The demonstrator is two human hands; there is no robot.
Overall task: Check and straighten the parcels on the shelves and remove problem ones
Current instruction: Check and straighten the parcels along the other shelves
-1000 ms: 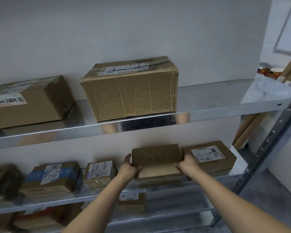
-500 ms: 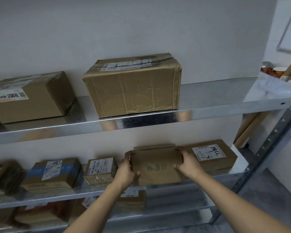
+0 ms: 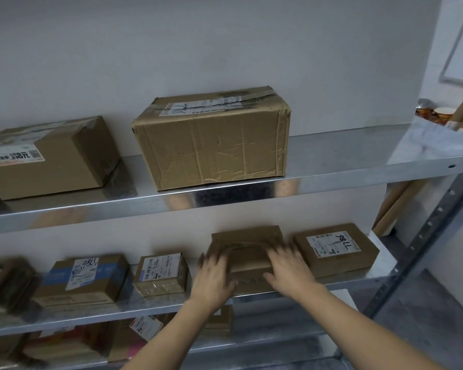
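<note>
The plain brown parcel [image 3: 247, 237] lies flat on the middle shelf [image 3: 358, 282], near its front edge and towards the right end; it sits between a small labelled box [image 3: 161, 273] and a flat parcel marked 98LL [image 3: 334, 249], close to both. The left grip [image 3: 214, 279] is spread, fingers straight over the parcel's left end, thumb on its front face; the right grip [image 3: 289, 271] is spread too, fingers fanned flat on the parcel's top at its right end; both are blurred. Further left on that shelf stands a blue-taped box [image 3: 86, 279]. On the upper shelf [image 3: 332, 180] a large creased carton [image 3: 211, 145] stands at the front edge, a second carton [image 3: 46, 158] left of it.
</note>
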